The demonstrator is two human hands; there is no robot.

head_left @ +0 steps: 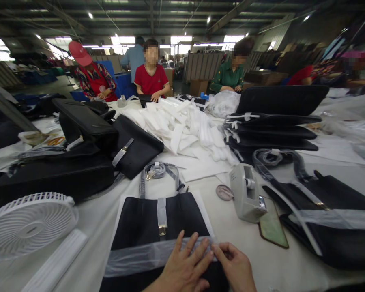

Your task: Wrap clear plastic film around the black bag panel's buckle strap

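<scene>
1. At the far left I am seeing a white fan [28,225] lying face-up on the table [249,243], with a white ribbed strip [56,259] lying just beside it toward me.
2. Behind the fan, a pile of black bags [79,150] is crowding the left side of the table, well apart from my hands.
3. In front of me a black handbag [161,219] is lying flat on a white sheet, its wrapped strap [158,172] looping away from me and a clear film band [146,255] running across its near part.
4. My left hand [185,267] is resting open, fingers spread flat on the film band and the bag.
5. My right hand [235,267] is sitting just beside the left, fingertips pinching at the band's right end; I cannot tell how firmly it is gripping.
6. Right of the bag, a grey tape dispenser [247,194] is standing near my right hand, with a small round disc [224,192] beside it and a greenish flat card [273,229] just in front.
7. Mid-table, a heap of white folded paper pieces [185,129] is filling the space beyond the bag.
8. At the right, more wrapped black bags [322,219] are lying near the edge, and a stack of flat black bags [273,125] is rising behind.
9. Across the table, other people are working, one in a red shirt [151,81].
</scene>
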